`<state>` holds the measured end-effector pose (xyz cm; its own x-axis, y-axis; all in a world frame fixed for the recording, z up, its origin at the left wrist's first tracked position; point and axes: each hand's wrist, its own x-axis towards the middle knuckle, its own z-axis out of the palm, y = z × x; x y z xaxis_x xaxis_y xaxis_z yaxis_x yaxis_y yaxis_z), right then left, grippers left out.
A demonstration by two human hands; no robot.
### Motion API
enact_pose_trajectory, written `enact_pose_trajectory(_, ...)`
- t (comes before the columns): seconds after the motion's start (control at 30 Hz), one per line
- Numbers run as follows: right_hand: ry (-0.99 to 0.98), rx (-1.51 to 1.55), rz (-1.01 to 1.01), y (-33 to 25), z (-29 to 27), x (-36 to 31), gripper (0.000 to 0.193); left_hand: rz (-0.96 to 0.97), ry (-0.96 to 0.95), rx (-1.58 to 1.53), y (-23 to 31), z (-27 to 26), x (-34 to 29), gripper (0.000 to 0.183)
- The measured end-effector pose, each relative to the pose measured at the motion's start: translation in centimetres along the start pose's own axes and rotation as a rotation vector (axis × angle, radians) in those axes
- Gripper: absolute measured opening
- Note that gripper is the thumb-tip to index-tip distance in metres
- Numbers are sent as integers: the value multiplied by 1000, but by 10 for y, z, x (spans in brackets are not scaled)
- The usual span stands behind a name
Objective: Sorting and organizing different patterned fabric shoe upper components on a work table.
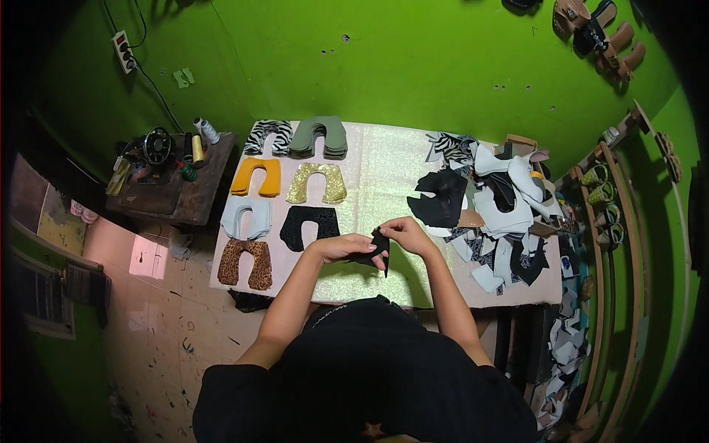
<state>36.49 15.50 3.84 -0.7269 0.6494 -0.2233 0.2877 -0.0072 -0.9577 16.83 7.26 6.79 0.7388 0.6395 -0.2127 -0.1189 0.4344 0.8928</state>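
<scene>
Over the near middle of the table, a black piece of material [380, 242] is held between my two hands. My left hand [348, 248] supports it from the left, its fingers partly behind the piece. The fingertips of my right hand [408, 235] pinch its upper edge. Left of my hands lies a black patterned U-shaped stack [309, 221]. Around it are U-shaped pieces in leopard print [244, 263], white [246, 218], orange [256, 178], glittery gold [317, 183], grey-green [319, 138] and zebra print [267, 137].
Mixed scraps [509, 199] heap on the table's right side, with a large black sheet [441, 198] at their left. A sewing machine [157, 148] with thread spools [198, 150] stands on a wooden table at left. A rack holding sandals [602, 193] is at right.
</scene>
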Motion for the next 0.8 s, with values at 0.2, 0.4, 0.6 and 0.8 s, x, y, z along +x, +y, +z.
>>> enact_pose_trajectory(0.2,-16,120,-40,-4,7,-5,24,-9,34,-32,-12,-2,3,34)
enact_pose_trajectory(0.4,-201,55,86,-10,6,-4,23,-24,67,-52,-24,-14,-4,36)
enact_pose_trajectory(0.6,-32,-21,2,-17,5,13,20,13,99,-279,-41,-20,-33,49)
enact_pose_trajectory(0.8,133,154,-13,-5,29,41,20,410,168,-827,-80,-31,-66,59)
